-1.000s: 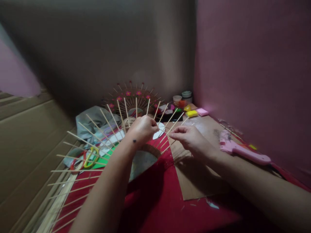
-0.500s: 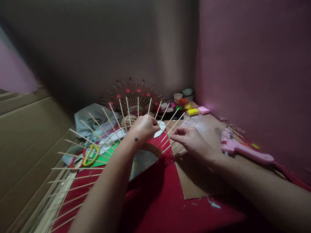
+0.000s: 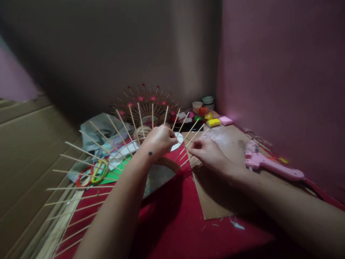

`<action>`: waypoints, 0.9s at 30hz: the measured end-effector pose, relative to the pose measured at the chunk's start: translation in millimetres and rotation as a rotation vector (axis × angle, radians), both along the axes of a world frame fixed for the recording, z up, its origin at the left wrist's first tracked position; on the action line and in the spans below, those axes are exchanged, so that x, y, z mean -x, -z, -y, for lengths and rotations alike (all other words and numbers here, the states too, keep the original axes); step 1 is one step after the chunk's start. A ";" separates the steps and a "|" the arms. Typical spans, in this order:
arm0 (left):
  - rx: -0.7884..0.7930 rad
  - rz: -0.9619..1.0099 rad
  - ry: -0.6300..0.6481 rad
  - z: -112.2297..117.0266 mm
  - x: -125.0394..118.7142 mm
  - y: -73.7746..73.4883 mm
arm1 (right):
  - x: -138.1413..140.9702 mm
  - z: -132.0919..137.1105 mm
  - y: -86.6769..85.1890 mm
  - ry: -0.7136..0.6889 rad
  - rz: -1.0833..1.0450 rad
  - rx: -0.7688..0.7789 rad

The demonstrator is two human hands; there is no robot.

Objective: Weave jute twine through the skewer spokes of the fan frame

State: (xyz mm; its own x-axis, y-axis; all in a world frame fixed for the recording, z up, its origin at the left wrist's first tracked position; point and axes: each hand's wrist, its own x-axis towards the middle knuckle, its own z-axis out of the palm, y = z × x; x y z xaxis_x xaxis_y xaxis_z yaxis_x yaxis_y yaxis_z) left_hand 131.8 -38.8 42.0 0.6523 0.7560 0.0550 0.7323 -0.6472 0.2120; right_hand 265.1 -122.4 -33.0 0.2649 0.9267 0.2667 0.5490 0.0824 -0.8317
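Thin wooden sticks (image 3: 81,188) radiate from a round piece with a brown band (image 3: 169,163) along its edge and a pale grey middle (image 3: 159,177). My left hand (image 3: 161,138) is over the far sticks, its fingers pinched together. To its right, my right hand (image 3: 208,153) is closed too, thumb and fingertips pressed together beside the right-hand sticks. A thin strand that looks like twine runs between the two sets of fingertips. My left forearm hides part of the round piece and several stick bases.
A pink glue gun (image 3: 269,163) lies on cardboard (image 3: 215,201) at the right. Scissors (image 3: 99,172), green paper (image 3: 114,177) and a ball of twine (image 3: 142,133) lie left and behind. A flower-decorated stick piece (image 3: 147,99) stands against the wall, near clay packets (image 3: 214,122).
The left-hand sticks have shifted left and slightly outward in view. Both hands keep their pinch and have barely moved.
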 end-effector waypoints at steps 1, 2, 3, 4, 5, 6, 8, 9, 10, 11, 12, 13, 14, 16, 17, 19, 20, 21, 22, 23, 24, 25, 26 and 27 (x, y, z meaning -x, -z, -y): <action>0.002 0.003 -0.004 -0.3 0.0 -0.1 | 0.0 0.4 -1.2 -0.005 -0.007 0.005; 0.003 0.006 -0.007 -0.3 0.0 -0.3 | 0.0 0.8 -2.3 -0.012 -0.018 0.011; 0.003 0.009 -0.007 -0.1 -0.1 -0.7 | -0.1 1.4 -3.3 -0.021 -0.035 0.019; 0.002 0.010 -0.006 0.1 -0.1 -1.0 | -0.1 2.1 -4.2 -0.028 -0.053 0.029; -0.001 0.011 -0.006 0.3 -0.1 -1.3 | -0.2 2.7 -4.8 -0.031 -0.067 0.043; -0.004 0.013 -0.006 0.2 0.0 -1.2 | -0.2 3.4 -5.0 -0.028 -0.075 0.059; 0.009 0.022 -0.011 -1.6 0.2 0.2 | -0.4 4.1 -4.2 -0.013 -0.069 0.091; 0.028 0.029 -0.013 -3.6 0.3 1.6 | -0.5 4.1 -3.1 -0.008 -0.058 0.098; 0.055 0.037 -0.017 -6.3 0.3 3.6 | -0.5 3.9 -1.5 -0.003 -0.043 0.094; 0.087 0.043 -0.019 -9.6 0.3 6.1 | -0.6 3.5 0.6 0.002 -0.023 0.083; 0.117 0.045 -0.024 -13.5 0.2 9.0 | -0.6 2.9 3.0 0.009 0.002 0.067; 0.144 0.046 -0.029 -17.9 0.0 12.3 | -0.6 2.2 5.6 0.020 0.030 0.053; 0.168 0.046 -0.036 -22.5 -0.3 16.0 | -0.6 1.6 8.4 0.037 0.058 0.046; 0.218 0.051 -0.044 -32.0 -1.2 24.1 | -0.4 0.8 13.8 0.068 0.107 0.064; 0.247 0.057 -0.042 -36.4 -1.7 28.3 | -0.4 0.7 16.2 0.076 0.130 0.080; 0.299 0.063 -0.034 -43.7 -2.6 36.5 | -0.3 1.5 20.0 0.074 0.190 0.095; 0.318 0.064 -0.033 -46.4 -2.8 40.1 | -0.2 2.3 21.1 0.061 0.232 0.089; 0.339 0.063 -0.036 -48.3 -2.9 43.4 | 0.0 3.4 21.8 0.048 0.277 0.083; 0.362 0.063 -0.040 -49.5 -2.8 46.3 | 0.3 4.6 22.0 0.033 0.321 0.081; 0.389 0.065 -0.044 -50.1 -2.4 48.7 | 0.7 5.9 21.8 0.015 0.361 0.086; 0.414 0.067 -0.047 -50.2 -1.8 50.8 | 1.1 7.0 21.5 0.000 0.397 0.096; 0.437 0.068 -0.047 -50.0 -0.8 52.5 | 1.5 8.0 21.2 -0.009 0.430 0.112; 0.453 0.072 -0.040 -49.7 0.4 53.9 | 1.7 8.7 21.2 -0.011 0.462 0.131; 0.459 0.077 -0.031 -49.2 1.8 55.1 | 1.8 9.1 21.5 -0.008 0.492 0.147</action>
State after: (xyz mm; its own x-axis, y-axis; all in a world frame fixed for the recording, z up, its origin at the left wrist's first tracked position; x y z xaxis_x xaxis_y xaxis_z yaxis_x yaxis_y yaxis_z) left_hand 130.1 10.4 -13.1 0.6364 0.7323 -0.2423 0.7204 -0.4520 0.5261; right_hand 263.4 -131.5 -54.5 0.1337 0.9652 0.2246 0.8782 -0.0103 -0.4782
